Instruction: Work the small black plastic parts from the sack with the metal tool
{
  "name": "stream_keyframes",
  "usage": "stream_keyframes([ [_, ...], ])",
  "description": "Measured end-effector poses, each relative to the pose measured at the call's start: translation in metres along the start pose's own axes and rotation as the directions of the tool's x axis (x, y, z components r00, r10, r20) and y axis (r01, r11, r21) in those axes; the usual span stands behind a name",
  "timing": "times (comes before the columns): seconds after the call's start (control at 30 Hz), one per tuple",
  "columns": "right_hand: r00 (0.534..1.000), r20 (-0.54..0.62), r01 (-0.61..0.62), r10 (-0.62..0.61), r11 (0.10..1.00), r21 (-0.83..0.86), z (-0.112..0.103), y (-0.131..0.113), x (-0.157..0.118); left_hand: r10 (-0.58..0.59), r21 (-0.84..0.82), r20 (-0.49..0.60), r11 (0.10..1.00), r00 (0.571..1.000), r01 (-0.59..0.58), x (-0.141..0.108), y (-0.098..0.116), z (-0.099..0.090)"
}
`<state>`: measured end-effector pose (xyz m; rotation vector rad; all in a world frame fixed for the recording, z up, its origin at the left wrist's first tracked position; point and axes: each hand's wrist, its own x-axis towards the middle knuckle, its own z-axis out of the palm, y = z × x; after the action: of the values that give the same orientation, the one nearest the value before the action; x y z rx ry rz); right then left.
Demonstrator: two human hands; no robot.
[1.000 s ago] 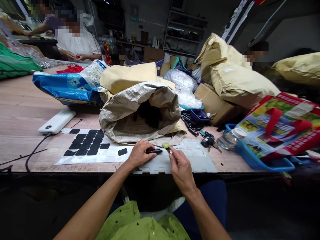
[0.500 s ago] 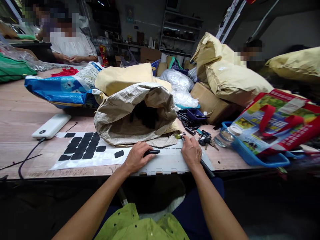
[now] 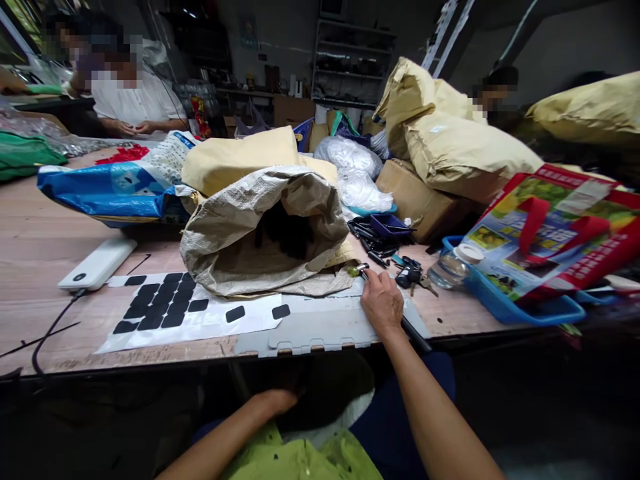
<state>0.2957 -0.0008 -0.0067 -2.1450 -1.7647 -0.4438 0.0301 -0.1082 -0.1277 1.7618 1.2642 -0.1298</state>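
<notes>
Head camera: a wooden-looking table (image 3: pixel 20 247) spans the width before me, with pale yellow sacks (image 3: pixel 470 150) piled beyond it on the right. Nearer, a crumpled beige sack (image 3: pixel 220 260) lies on its side with its mouth toward me and black contents (image 3: pixel 293 230) inside; a blue-and-white bag (image 3: pixel 105 193) lies to its left. Over on the right, a red-trimmed shopping bag (image 3: pixel 550 233) leans in a blue tray (image 3: pixel 525 312). Along the near edge I have a flat grey board (image 3: pixel 310 327) and, left of it, a white sheet (image 3: pixel 205 325), with a white box-shaped device (image 3: pixel 97 263) just past the sheet's far left corner. My right hand (image 3: pixel 383 298) is at the board's right side, fingers curled around a hammer-like tool (image 3: pixel 416 335); its small greenish head sits just beside the beige sack's mouth, and the black handle runs back past my wrist to the table edge. My left hand (image 3: pixel 285 400) is below that edge, by my lap, and I cannot tell how its fingers stand, as shadow hides them. Beside the tray is a clear jar (image 3: pixel 453 267) with a white lid, then some keys (image 3: pixel 413 273). Smallest are the black rounded squares (image 3: pixel 160 300), mostly grouped on the sheet, one lying at its right end
</notes>
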Motion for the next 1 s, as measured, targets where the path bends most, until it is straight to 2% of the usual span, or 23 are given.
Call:
stream_keyframes([
  [0.03, 1.0, -0.001, -0.001, 0.001, 1.0, 0.001, 0.0, 0.0, 0.0, 0.018, 0.06, 0.054, 0.998, 0.998, -0.022, -0.006, 0.009, -0.006],
  [0.1, 1.0, -0.001, 0.005, -0.005, 1.0, 0.004, 0.0, 0.0, -0.001, 0.131, 0.145, 0.212, 0.976, 0.969, -0.163, -0.027, 0.035, -0.029],
  [0.13, 1.0, -0.003, 0.008, -0.008, 1.0, 0.004, -0.001, 0.0, -0.001, 0.238, 0.129, 0.298, 0.95, 0.925, -0.285, -0.039, 0.049, -0.047],
  [0.17, 1.0, -0.004, 0.01, -0.01, 1.0, 0.004, -0.001, 0.0, 0.0, 0.365, 0.054, 0.4, 0.906, 0.841, -0.419, -0.049, 0.064, -0.069],
  [0.2, 1.0, -0.005, 0.012, -0.012, 1.0, 0.003, -0.001, 0.0, 0.0, 0.462, -0.096, 0.474, 0.873, 0.749, -0.478, -0.057, 0.077, -0.095],
  [0.23, 1.0, -0.006, 0.013, -0.013, 1.0, 0.003, -0.001, 0.0, 0.0, 0.538, -0.232, 0.46, 0.841, 0.706, -0.489, -0.06, 0.087, -0.123],
  [0.27, 1.0, -0.006, 0.013, -0.013, 1.0, 0.003, -0.001, -0.001, 0.0, 0.573, -0.298, 0.367, 0.818, 0.732, -0.491, -0.059, 0.095, -0.152],
  [0.3, 1.0, -0.004, 0.013, -0.013, 1.0, 0.005, -0.001, 0.0, 0.0, 0.567, -0.297, 0.22, 0.814, 0.794, -0.499, -0.054, 0.099, -0.18],
  [0.33, 1.0, -0.002, 0.012, -0.012, 1.0, 0.006, -0.001, 0.0, 0.0, 0.5, -0.256, 0.009, 0.838, 0.866, -0.481, -0.044, 0.099, -0.207],
  [0.37, 1.0, 0.0, 0.011, -0.011, 1.0, 0.005, 0.0, 0.0, 0.0, 0.366, -0.176, -0.277, 0.89, 0.889, -0.421, -0.031, 0.097, -0.231],
  [0.4, 1.0, 0.003, 0.01, -0.01, 1.0, 0.005, 0.0, 0.0, 0.0, 0.185, -0.092, -0.544, 0.956, 0.819, -0.277, -0.016, 0.093, -0.252],
  [0.43, 1.0, 0.006, 0.008, -0.008, 1.0, 0.006, 0.0, 0.0, 0.0, 0.012, -0.057, -0.729, 0.995, 0.685, -0.078, 0.0, 0.087, -0.269],
  [0.47, 1.0, 0.01, 0.006, -0.006, 1.0, 0.008, -0.001, 0.0, 0.0, -0.054, -0.041, -0.813, 0.999, 0.58, 0.035, 0.014, 0.081, -0.281],
  [0.5, 1.0, 0.015, 0.003, -0.003, 1.0, 0.013, -0.001, 0.001, 0.0, -0.077, -0.027, -0.857, 0.994, 0.509, 0.106, 0.026, 0.075, -0.29],
  [0.53, 1.0, 0.023, -0.001, 0.001, 1.0, 0.018, -0.002, 0.0, 0.001, -0.076, -0.01, -0.875, 0.99, 0.478, 0.14, 0.036, 0.07, -0.295],
  [0.6, 0.999, 0.04, -0.011, 0.01, 1.0, 0.028, -0.003, 0.0, 0.001, -0.035, 0.033, -0.878, 0.99, 0.477, 0.134, 0.046, 0.062, -0.3],
  [0.73, 0.998, 0.056, -0.019, 0.017, 1.0, 0.025, -0.005, -0.001, 0.001, -0.038, 0.049, -0.879, 0.984, 0.475, 0.17, 0.036, 0.055, -0.288],
  [0.8, 0.998, 0.055, -0.019, 0.018, 1.0, 0.022, -0.005, -0.001, 0.001, -0.027, 0.052, -0.873, 0.988, 0.487, 0.148, 0.022, 0.057, -0.27],
  [0.83, 0.998, 0.055, -0.018, 0.017, 1.0, 0.022, -0.005, -0.001, 0.001, 0.023, 0.083, -0.864, 0.992, 0.503, 0.097, 0.013, 0.058, -0.258],
  [0.93, 0.998, 0.055, -0.014, 0.012, 1.0, 0.021, -0.005, -0.001, 0.001, 0.304, 0.262, -0.767, 0.952, 0.565, -0.156, -0.008, 0.065, -0.216],
  [1.0, 0.999, 0.046, -0.012, 0.011, 1.0, 0.017, -0.005, -0.002, 0.001, 0.426, 0.318, -0.68, 0.905, 0.596, -0.283, -0.014, 0.067, -0.189],
])
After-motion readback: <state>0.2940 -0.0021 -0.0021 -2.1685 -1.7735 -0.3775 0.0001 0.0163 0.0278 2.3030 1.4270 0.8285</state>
